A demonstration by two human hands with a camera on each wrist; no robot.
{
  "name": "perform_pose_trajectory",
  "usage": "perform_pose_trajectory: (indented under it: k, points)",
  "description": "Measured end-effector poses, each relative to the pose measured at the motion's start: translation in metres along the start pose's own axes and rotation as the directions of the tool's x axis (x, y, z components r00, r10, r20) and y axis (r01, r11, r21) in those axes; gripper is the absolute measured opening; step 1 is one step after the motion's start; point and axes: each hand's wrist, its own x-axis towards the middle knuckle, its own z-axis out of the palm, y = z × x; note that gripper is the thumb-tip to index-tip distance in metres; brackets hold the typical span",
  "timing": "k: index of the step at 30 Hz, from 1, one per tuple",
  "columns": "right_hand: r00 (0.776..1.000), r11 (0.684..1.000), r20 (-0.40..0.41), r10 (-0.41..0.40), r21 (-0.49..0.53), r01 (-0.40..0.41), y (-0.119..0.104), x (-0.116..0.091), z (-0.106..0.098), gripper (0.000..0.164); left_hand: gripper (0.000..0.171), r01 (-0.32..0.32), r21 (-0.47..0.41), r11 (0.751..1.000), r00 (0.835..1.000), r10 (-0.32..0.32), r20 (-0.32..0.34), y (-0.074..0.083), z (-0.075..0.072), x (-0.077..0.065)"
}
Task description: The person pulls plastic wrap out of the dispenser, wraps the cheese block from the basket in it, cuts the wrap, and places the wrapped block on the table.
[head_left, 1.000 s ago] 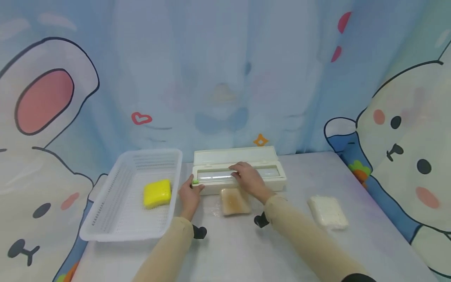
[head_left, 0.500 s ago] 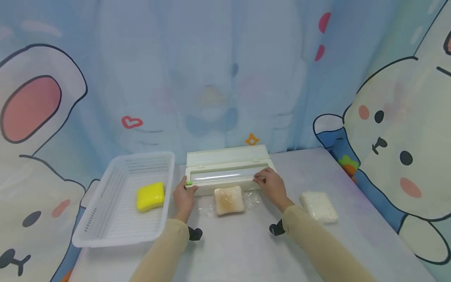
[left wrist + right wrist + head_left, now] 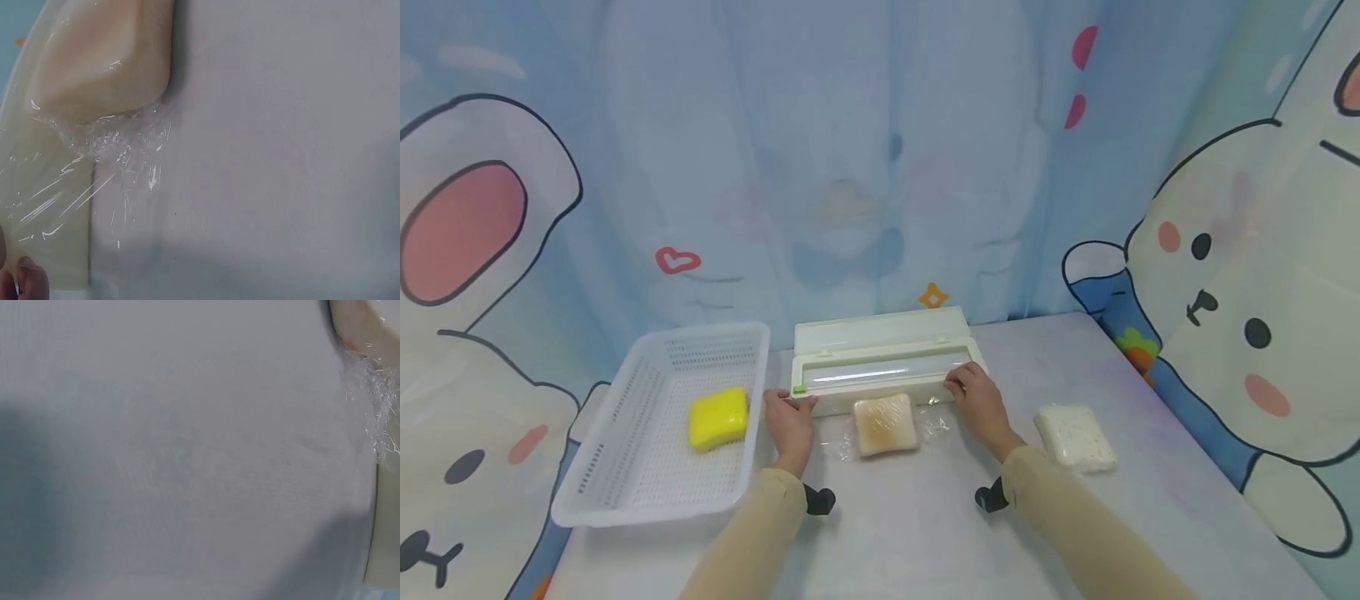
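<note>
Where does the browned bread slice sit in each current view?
Head: the browned bread slice lies below centre, in front of the cream film dispenser.
Left wrist: upper left, cut off by the top edge.
Right wrist: top right corner, partly visible.
Shared landmark: the dispenser, at the left wrist picture's left edge and the right wrist picture's right edge.

Toward me, the table (image 3: pixel 910 533) gives my hands a wide way back between my sleeves. Ahead, the box (image 3: pixel 850 402) blocks me, its open lid (image 3: pixel 880 332) rising behind it. The bread (image 3: pixel 885 425), with film (image 3: pixel 835 439) crinkled at its sides, stands between my left hand (image 3: pixel 790 425) and my right hand (image 3: pixel 982 406). The basket (image 3: pixel 647 518) crowds my left hand; rightward, I can pass behind the white packet (image 3: pixel 1077 437).
</note>
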Motion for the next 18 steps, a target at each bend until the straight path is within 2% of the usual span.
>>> perform_pose_trajectory:
  k: [3,6,11,14,18]
  points:
    - [1.0,1.0,-0.006,0.0,0.003,0.0,0.0,-0.002,0.001,0.007,0.033,0.011,-0.033,0.999,1.0,-0.012,-0.016,0.0,0.0,-0.002]
    - [1.0,1.0,-0.006,-0.005,-0.003,0.005,0.001,-0.005,0.003,0.007,0.024,-0.005,-0.041,0.999,0.999,0.004,-0.038,-0.004,0.0,-0.005]
    - [0.999,1.0,0.045,0.011,-0.017,-0.01,0.001,-0.012,0.005,0.006,0.014,-0.078,-0.033,0.996,0.995,0.076,-0.059,-0.015,-0.001,-0.009]
    - [0.994,0.999,0.103,0.029,-0.045,-0.025,0.001,-0.018,0.006,0.006,0.012,-0.136,0.009,0.991,0.99,0.136,-0.022,-0.022,-0.002,-0.011]
    - [0.979,0.996,0.199,0.048,-0.089,-0.031,0.001,-0.026,0.006,0.011,0.014,-0.204,0.098,0.974,0.977,0.195,0.09,-0.031,-0.003,-0.015]
